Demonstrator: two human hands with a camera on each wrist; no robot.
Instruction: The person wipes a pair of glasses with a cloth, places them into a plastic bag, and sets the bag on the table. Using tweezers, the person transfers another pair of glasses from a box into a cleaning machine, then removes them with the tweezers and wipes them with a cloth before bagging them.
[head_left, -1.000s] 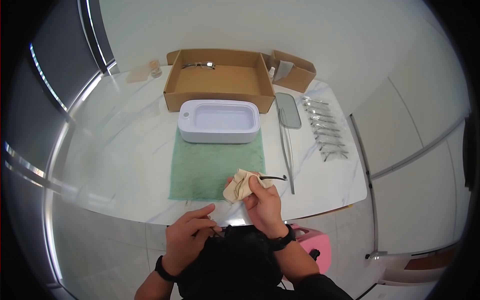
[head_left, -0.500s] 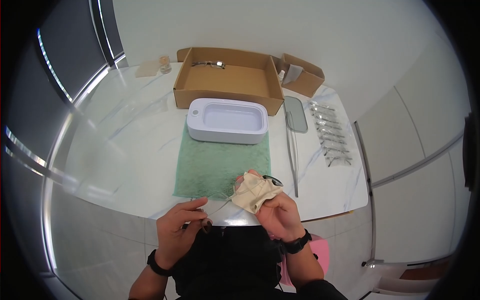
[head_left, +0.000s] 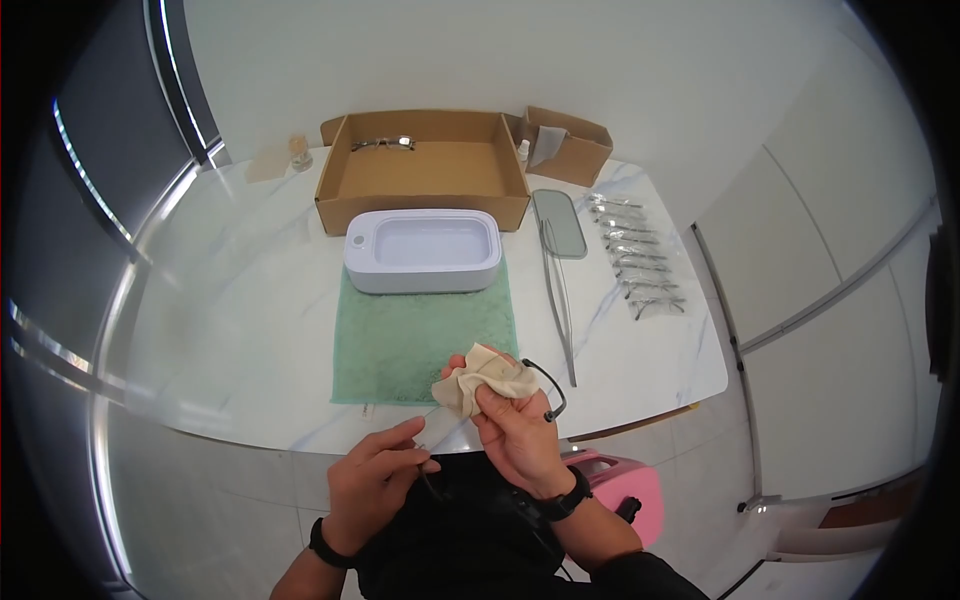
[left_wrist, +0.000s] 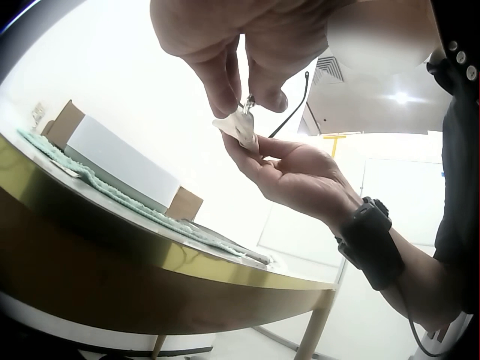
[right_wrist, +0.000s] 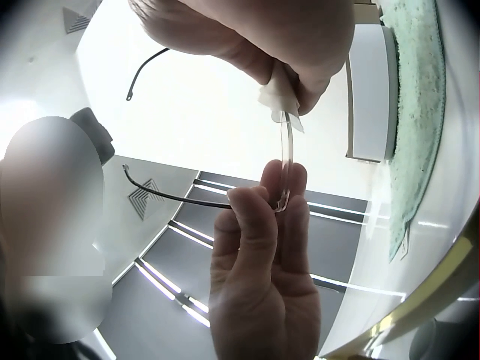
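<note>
A pair of glasses with dark temples (right_wrist: pixel 180 197) is held between both hands at the table's front edge. My left hand (head_left: pixel 371 487) pinches one end of the frame near its hinge, as the right wrist view shows. My right hand (head_left: pixel 518 440) grips a crumpled beige cloth (head_left: pixel 484 378) folded about the other end of the glasses, its thumb on top. The second temple (head_left: pixel 556 388) sticks out to the right of the cloth. Most of the lens under the cloth is hidden.
A lilac-white basin (head_left: pixel 424 279) stands on a green towel (head_left: pixel 420 345). Behind it is a cardboard box (head_left: pixel 425 208) with glasses (head_left: pixel 384 144) inside. Long tweezers (head_left: pixel 558 310), a grey lid (head_left: pixel 560 224) and several bagged glasses (head_left: pixel 632 250) lie to the right; a smaller carton (head_left: pixel 575 160) is behind.
The cloth and right hand swung right, then came back left and turned, so the temple shows again on the right. My left hand still pinches the glasses. The head view has shifted.
</note>
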